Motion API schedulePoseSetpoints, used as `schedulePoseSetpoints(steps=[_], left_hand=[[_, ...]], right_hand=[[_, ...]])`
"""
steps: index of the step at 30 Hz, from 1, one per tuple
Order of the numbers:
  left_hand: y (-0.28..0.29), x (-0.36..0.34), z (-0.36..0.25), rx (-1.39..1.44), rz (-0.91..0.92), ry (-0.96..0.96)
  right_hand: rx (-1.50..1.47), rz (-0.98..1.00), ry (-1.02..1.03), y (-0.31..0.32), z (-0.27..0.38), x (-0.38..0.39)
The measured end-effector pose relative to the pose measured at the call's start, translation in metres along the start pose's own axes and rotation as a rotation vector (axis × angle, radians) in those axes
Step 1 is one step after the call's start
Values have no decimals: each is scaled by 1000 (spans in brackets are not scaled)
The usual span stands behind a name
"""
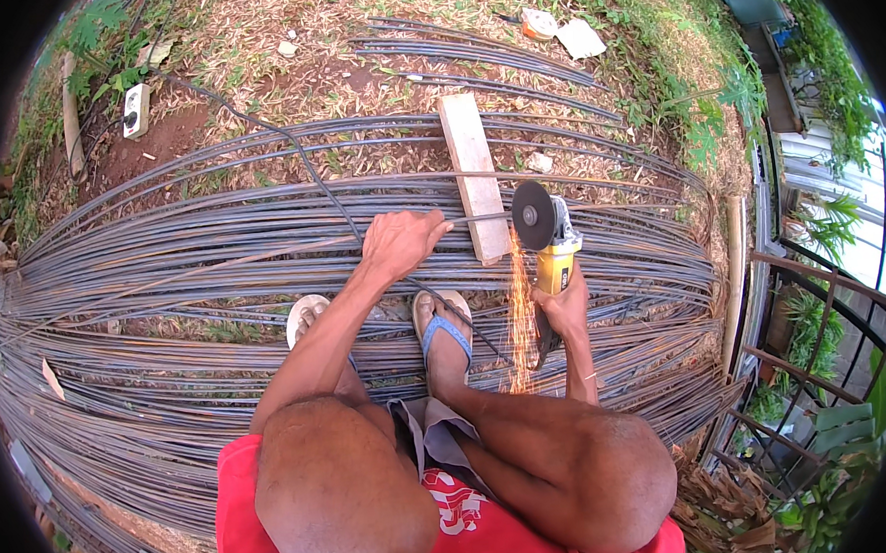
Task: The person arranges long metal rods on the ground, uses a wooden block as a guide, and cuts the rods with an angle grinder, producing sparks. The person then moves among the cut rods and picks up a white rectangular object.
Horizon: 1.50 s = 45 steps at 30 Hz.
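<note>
My left hand (399,243) is closed around a long steel rod (480,217), which crosses over a pale wooden plank (468,165). In my right hand (566,305) is a yellow angle grinder (556,261), its body upright in my grip. The dark cutting disc (532,216) meets the rod just right of the plank. Orange sparks (521,322) stream from that contact down toward my body. How the right fingers wrap the grinder's far side is partly hidden.
Long rusty steel rods (191,240) cover the ground around my sandalled feet (444,327). A black cable (301,149) runs across them from near a white socket block (136,110). A metal fence (817,337) with plants stands at the right.
</note>
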<state>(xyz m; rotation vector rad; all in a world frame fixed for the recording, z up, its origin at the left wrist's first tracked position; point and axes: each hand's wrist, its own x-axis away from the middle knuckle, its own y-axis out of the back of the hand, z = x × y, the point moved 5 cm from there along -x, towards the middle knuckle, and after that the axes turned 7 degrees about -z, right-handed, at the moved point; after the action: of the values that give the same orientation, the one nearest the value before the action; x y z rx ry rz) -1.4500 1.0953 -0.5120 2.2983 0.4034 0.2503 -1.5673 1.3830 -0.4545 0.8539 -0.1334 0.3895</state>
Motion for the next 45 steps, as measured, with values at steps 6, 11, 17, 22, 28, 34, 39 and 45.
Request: schedulePoseSetpoints(steps=[6, 11, 17, 22, 28, 34, 39, 45], left_hand=[[0, 0, 1, -5, -14, -11], [-5, 3, 6, -9, -42, -46], [7, 3, -7, 11, -80, -18], [-2, 5, 3, 22, -133, -114], [-1, 5, 0, 127, -166, -86], [1, 4, -1, 138, -160, -77], [0, 4, 3, 139, -132, -38], [0, 3, 1, 137, -135, -41]], right_hand=[[25, -3, -11, 1, 8, -2], [6, 19, 4, 3, -3, 6], [9, 6, -30, 5, 1, 11], [48, -3, -6, -5, -1, -5], [32, -3, -45, -2, 1, -4], [0, 24, -10, 1, -13, 5], [26, 16, -35, 3, -7, 19], [-1, 13, -40, 1, -16, 13]])
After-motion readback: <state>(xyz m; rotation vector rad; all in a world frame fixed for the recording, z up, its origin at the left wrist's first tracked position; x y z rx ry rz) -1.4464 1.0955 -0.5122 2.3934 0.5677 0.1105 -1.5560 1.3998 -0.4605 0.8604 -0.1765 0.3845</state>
